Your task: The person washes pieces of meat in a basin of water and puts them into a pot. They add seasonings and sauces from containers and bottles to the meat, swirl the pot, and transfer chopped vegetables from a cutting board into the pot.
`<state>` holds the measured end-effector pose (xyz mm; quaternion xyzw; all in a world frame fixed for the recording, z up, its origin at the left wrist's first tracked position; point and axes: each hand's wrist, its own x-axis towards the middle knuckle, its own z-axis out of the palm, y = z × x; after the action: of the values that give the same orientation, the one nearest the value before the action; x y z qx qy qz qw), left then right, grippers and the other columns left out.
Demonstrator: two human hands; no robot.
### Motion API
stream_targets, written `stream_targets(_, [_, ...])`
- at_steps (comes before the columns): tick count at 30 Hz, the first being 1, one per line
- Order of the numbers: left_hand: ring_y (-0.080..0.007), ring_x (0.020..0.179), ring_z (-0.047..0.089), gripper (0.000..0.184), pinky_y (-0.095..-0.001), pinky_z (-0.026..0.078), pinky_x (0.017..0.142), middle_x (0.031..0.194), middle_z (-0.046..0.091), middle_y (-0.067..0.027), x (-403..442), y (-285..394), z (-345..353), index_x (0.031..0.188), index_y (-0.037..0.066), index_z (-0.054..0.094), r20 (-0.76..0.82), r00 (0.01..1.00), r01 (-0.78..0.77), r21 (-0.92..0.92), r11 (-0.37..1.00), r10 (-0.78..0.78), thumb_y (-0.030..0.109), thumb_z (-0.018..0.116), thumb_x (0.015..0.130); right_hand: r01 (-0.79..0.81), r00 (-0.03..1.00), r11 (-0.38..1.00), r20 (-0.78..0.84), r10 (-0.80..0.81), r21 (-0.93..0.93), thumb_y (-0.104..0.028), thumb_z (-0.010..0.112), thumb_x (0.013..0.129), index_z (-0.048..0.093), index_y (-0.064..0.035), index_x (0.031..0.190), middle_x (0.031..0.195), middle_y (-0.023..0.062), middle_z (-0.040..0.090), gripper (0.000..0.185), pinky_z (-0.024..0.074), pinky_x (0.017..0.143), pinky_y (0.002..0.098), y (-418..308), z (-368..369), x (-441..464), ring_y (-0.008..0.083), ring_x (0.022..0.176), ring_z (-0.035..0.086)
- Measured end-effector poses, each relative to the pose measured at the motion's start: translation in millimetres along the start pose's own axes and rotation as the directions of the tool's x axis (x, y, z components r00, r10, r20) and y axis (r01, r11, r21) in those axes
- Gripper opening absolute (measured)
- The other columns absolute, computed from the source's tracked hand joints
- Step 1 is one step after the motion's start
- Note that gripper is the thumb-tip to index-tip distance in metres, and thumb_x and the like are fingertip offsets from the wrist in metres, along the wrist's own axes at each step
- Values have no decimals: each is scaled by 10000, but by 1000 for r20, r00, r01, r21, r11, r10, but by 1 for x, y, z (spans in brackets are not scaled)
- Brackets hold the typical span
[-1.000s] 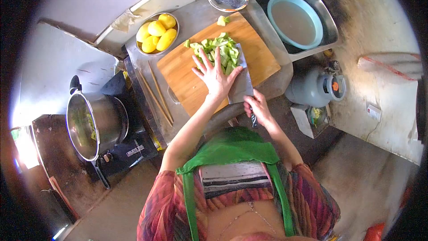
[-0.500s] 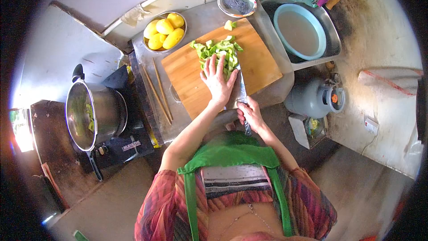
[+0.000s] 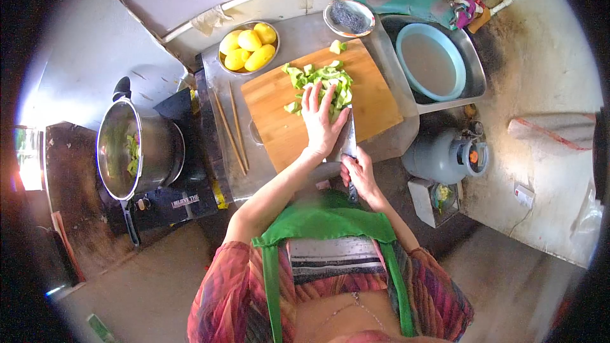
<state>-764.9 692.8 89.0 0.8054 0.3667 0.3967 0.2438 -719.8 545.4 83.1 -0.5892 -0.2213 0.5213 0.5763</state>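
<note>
My left hand (image 3: 323, 126) rests with its fingers apart over a pile of chopped green vegetable (image 3: 333, 82) on the wooden cutting board (image 3: 276, 114). Just right of my left thumb lies the blade of a kitchen knife (image 3: 348, 140), pointing away from me. Its dark handle is gripped by my right hand (image 3: 361, 173) at the near edge of the board. A larger pale-green chunk (image 3: 338, 46) sits apart near the board's far corner. My left palm and thumb hide part of the pile.
Left of the board lie two chopsticks (image 3: 236, 127); behind them is a bowl (image 3: 275, 57) of peeled potatoes (image 3: 250, 40). A pot (image 3: 159, 155) stands at left. A scouring-pad bowl (image 3: 328, 22), blue basin (image 3: 462, 67) in the sink (image 3: 478, 76), and gas cylinder (image 3: 432, 152) are at right.
The knife has drawn back toward me, its blade now mostly clear of the pile. My left hand stays spread on the vegetable pieces. The whole view has shifted slightly.
</note>
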Motion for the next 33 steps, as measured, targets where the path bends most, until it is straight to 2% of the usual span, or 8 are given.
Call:
stream_targets(2, [-381, 1256, 279, 603, -503, 246, 1028, 1337, 363, -151, 3, 3, -2, 1268, 144, 486, -14, 1000, -17, -16, 1000, 17, 238, 708, 716, 33, 999, 999, -35, -32, 39, -95, 499, 894, 431, -53, 821, 584, 8, 470, 108, 385, 348, 240, -2, 2, 0, 94, 437, 468])
stream_targets(10, [-383, 1269, 261, 598, -500, 262, 1018, 1348, 351, -164, 21, 23, -34, 1268, 137, 488, -76, 995, -67, -50, 997, 63, 223, 707, 718, 67, 998, 994, -23, -65, 82, -98, 480, 908, 432, -50, 909, 601, 1, 440, 68, 375, 357, 228, -34, 23, -14, 85, 440, 441])
stream_targets(15, [-371, 1256, 278, 601, -469, 258, 1038, 1328, 361, -160, 45, 27, -94, 1245, 103, 493, -227, 970, -92, 12, 996, 92, 206, 722, 699, 158, 984, 987, 89, -154, -34, -116, 463, 899, 451, -59, 881, 583, -1, 427, 61, 377, 372, 223, -78, 69, -14, 76, 441, 418])
stream_targets(19, [-374, 1251, 274, 596, -480, 253, 1031, 1321, 360, -159, 60, 13, -170, 1250, 123, 493, -368, 927, -47, 74, 996, 72, 220, 718, 707, 202, 936, 979, 298, -185, -27, -120, 457, 900, 445, -60, 859, 576, -9, 413, 74, 377, 375, 220, -105, 124, -4, 77, 440, 418])
stream_targets(24, [-393, 1179, 338, 564, -489, 292, 984, 1256, 403, -207, 66, -27, -277, 1218, 109, 503, -548, 822, 13, 289, 957, 154, 249, 714, 714, 165, 853, 981, 513, -91, -100, -124, 477, 897, 446, -76, 902, 614, -13, 430, 57, 374, 353, 211, -129, 221, 10, 61, 439, 425])
stream_targets(28, [-373, 1134, 372, 521, -477, 307, 969, 1227, 424, -193, 60, -74, -356, 1193, 123, 516, -621, 775, 118, 319, 940, 113, 262, 699, 726, 160, 747, 980, 664, -40, -120, -121, 486, 901, 450, -62, 945, 622, -9, 442, 82, 390, 360, 217, -136, 307, 18, 64, 458, 444])
stream_targets(30, [-338, 1116, 422, 450, -426, 331, 971, 1190, 479, -163, 51, -99, -381, 1178, 123, 546, -659, 752, 261, 278, 925, -14, 298, 672, 783, 204, 737, 953, 676, 0, -223, -140, 496, 896, 468, -52, 873, 633, 6, 476, 95, 428, 381, 237, -139, 342, 19, 79, 480, 484])
stream_targets(33, [-340, 1125, 443, 453, -457, 357, 955, 1199, 488, -162, 40, -163, -406, 1170, 162, 561, -626, 744, 469, 242, 850, -233, 408, 630, 797, 208, 675, 953, 738, 23, -220, -160, 487, 897, 480, -50, 790, 622, 10, 496, 153, 456, 400, 239, -135, 373, 32, 83, 482, 506])
